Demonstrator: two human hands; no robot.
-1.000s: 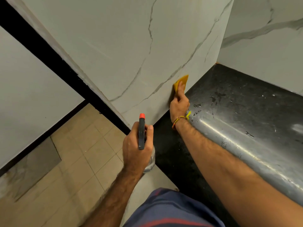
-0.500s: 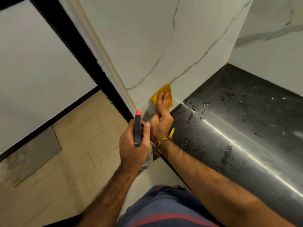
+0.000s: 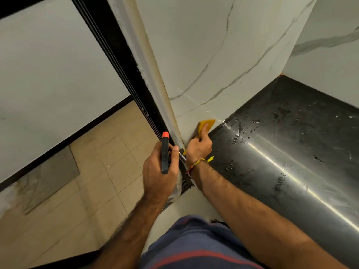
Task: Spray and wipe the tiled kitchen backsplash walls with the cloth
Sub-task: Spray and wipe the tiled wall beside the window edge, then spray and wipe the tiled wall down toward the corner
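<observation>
Nearby, wet black countertop [image 3: 281,152] beside cloth [image 3: 205,124].

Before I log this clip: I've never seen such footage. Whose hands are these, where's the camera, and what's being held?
The camera sits on a person's head, looking down at their own bare hands. The right hand presses a yellow cloth against the marble-look wall tile, low down beside the wet black countertop. The left hand grips a spray bottle with an orange nozzle. Beige floor tiles lie below on the left.
</observation>
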